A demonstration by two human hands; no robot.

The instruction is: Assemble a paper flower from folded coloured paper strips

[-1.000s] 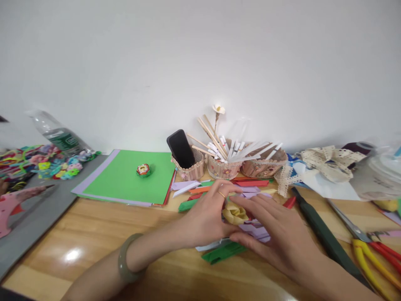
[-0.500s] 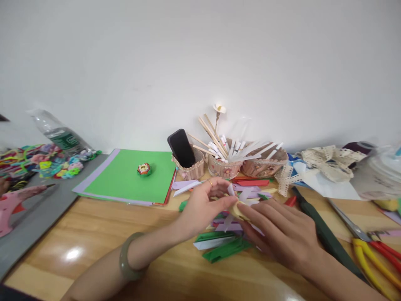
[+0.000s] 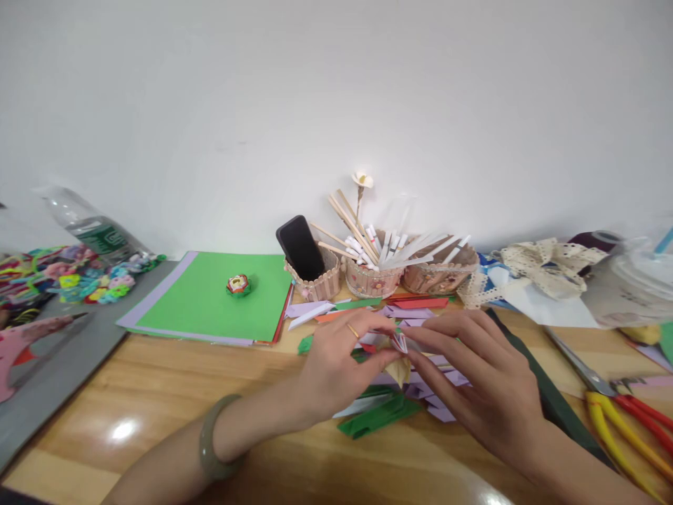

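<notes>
Between my hands is a small folded paper piece, cream below with white, reddish and green edges at its top. My left hand, with a ring and a bangle on its wrist, pinches it from the left. My right hand grips its right side between thumb and fingers. The fingers hide part of the piece. Beneath the hands lie folded paper strips: green ones in front and purple ones to the right. A small round paper flower rests on green paper sheets.
Behind the hands, baskets hold a phone, wooden sticks and white pens. Scissors with yellow handles and red-handled pliers lie right. Lace ribbon sits behind them. At left are a pink glue gun and a plastic bottle.
The paper piece has been turned, so layered white, reddish and green edges now show. My right hand has shifted and its fingers have straightened around the piece. The view has shifted slightly.
</notes>
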